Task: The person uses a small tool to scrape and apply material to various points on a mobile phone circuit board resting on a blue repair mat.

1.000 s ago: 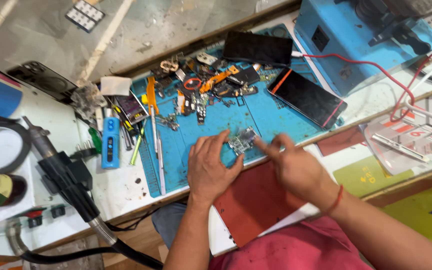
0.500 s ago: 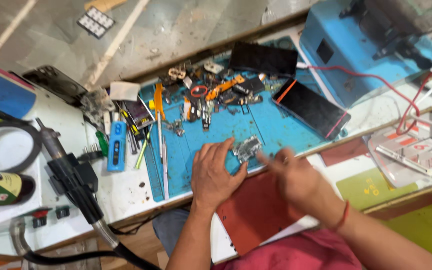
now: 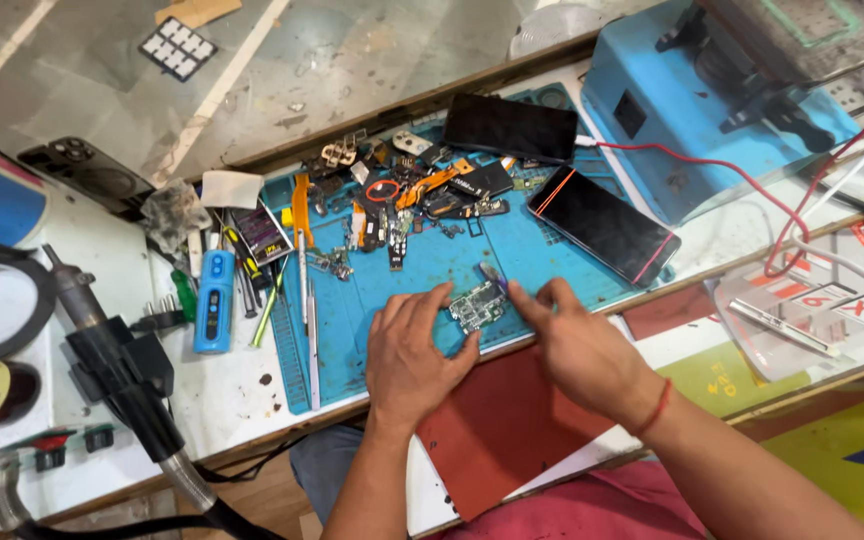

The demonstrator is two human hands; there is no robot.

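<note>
A small green circuit board [image 3: 476, 305] lies on the blue work mat [image 3: 542, 255] near its front edge. My left hand [image 3: 414, 352] rests flat on the mat and pinches the board's left side between thumb and fingers. My right hand [image 3: 574, 345] holds a thin tool [image 3: 493, 273] with its tip on the board's upper right corner. A red thread band circles my right wrist.
Two dark phones [image 3: 510, 127] [image 3: 602, 223] lie at the mat's back right beside a blue machine [image 3: 712, 95]. Loose phone parts [image 3: 402, 200], tweezers [image 3: 308, 300] and a blue tool [image 3: 214, 300] are on the left. A hot-air handle [image 3: 112, 370] stands far left. A red sheet [image 3: 497, 430] is nearest me.
The camera view has shifted slightly. Both hands stay on the circuit board; the right hand's tool has settled on its upper right corner.
</note>
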